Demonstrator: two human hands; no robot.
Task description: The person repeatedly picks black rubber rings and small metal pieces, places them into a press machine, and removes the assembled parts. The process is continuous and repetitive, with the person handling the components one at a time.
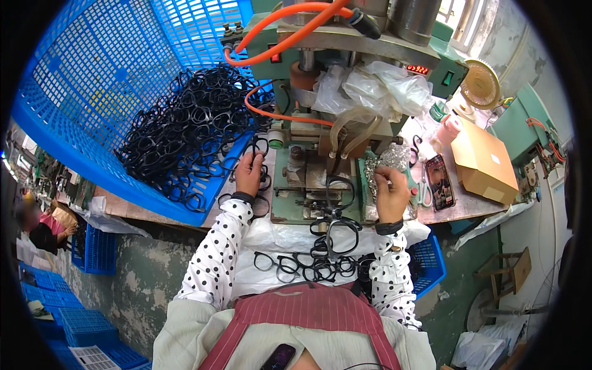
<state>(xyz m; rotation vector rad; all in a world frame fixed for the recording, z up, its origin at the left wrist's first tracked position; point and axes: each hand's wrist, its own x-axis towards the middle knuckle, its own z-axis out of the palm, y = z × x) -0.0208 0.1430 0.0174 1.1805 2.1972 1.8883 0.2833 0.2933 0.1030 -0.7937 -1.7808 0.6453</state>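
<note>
At the front of a green press machine [280,206], my left hand [248,176] is closed on a black eyeglass frame [266,142] beside the machine's left edge. My right hand [391,194] has its fingers pinched together at the edge of a heap of small shiny metal pieces [371,176]; what they hold is too small to make out. Between the hands, one black frame [353,192] rests at the machine's fixture, and more black frames [332,243] hang just in front. Several others [287,266] lie on white plastic over my lap.
A large blue basket [117,191] piled with black frames [191,123] stands at left. Orange hoses [277,54] and plastic bags [376,89] hang on the press. To the right are scissors [424,192], a phone [439,182] and a cardboard box [484,160]. Another blue basket [431,265] sits below.
</note>
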